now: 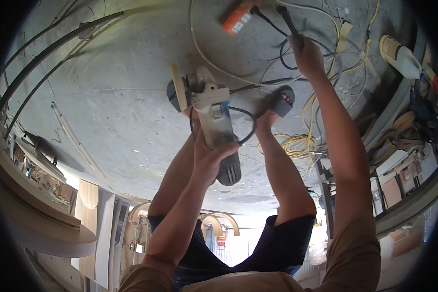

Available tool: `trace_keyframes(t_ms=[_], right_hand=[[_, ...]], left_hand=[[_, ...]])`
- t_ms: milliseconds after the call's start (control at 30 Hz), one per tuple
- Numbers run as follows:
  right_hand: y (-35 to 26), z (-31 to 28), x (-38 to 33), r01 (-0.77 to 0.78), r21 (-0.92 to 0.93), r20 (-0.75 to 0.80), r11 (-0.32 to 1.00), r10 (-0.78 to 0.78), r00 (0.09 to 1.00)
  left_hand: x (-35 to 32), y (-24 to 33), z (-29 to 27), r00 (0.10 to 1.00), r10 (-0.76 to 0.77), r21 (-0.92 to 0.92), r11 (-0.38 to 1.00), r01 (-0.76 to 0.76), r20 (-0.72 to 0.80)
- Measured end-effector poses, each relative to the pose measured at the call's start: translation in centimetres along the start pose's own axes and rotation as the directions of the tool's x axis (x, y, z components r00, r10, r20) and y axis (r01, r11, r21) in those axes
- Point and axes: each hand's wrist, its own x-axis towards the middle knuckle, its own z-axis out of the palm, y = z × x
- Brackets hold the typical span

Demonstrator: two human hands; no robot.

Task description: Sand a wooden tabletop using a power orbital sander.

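Note:
My left hand (207, 158) is wrapped round the body of an angle grinder (216, 117), with its dark vented end pointing back toward me. A pale tan disc (179, 87) sits edge-on at the grinder's head, above my left foot. A black cord loops beside the tool. Out to the far right, my right hand (307, 56) is closed on a thick black stick-like piece (291, 24) with a wider tip. Blur keeps me from telling exactly what this piece is. Left of it, an orange power strip (236, 17) lies on the floor with a black plug in it.
Yellow and grey cables (301, 143) coil and cross the concrete floor (131, 68) around my right foot. A white jug (399, 56) lies at the right. Long dark curved strips (48, 58) run along the left, and curved wooden pieces (48, 228) stand at the lower left.

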Motion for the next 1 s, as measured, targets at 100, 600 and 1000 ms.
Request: trace_keyframes(t_ms=[100,600,1000], right_hand=[[-1.9,-2.9,-0.9,-0.03,-0.06,-0.001,0.998,0.03,1.0],[-7.5,-5.1,-4.5,0.177,0.292,-0.09,0.94,-0.157,0.983],[0.5,2.4,-5.8,-0.193,0.38,0.272,0.904,0.09,0.958]], left_hand=[[0.8,0.3,0.1,1.0,-0.006,0.01,1.0,0.006,-0.01],[1.1,0.4,0.7,1.0,0.025,0.028,0.999,-0.025,0.009],[1.3,1.0,0.5,1.0,-0.012,0.0,1.0,0.012,-0.009]])
